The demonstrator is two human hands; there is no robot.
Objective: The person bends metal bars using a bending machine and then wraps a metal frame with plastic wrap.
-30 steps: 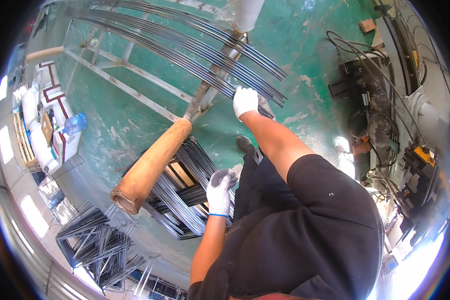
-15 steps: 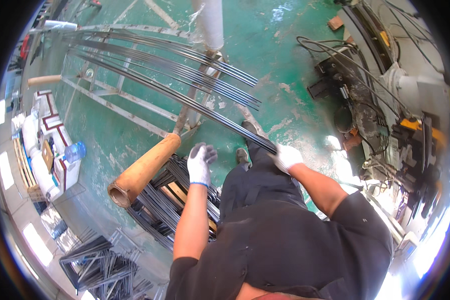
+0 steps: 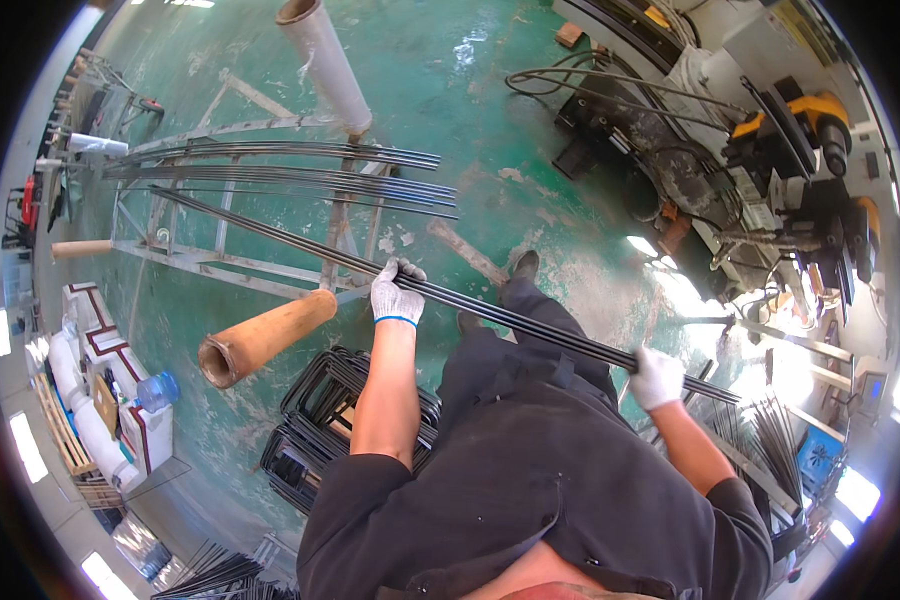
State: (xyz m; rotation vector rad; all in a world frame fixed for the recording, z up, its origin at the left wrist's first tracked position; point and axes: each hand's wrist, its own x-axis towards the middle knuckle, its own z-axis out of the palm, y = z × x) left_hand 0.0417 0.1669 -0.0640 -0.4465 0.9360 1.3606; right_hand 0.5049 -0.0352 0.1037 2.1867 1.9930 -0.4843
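A small bundle of long, dark metal rods runs slantwise across my body, its far end still over a metal rack. My left hand, in a white knit glove with a blue cuff, is closed around the bundle near the rack. Farther along to the right, my gloved right hand grips the same rods, and their near ends stick out beyond it. More rods lie on the rack in loose groups, apart from those I hold.
An orange-brown tube and a white-wrapped tube cover the rack's posts. Bent black metal frames are stacked beside my left forearm. Dark machinery with cables stands right. A blue water bottle is far left.
My left hand has moved from open beside the rods to a grip on them. My right hand has gone rightward, drawing the bundle farther off the rack. The view has shifted.
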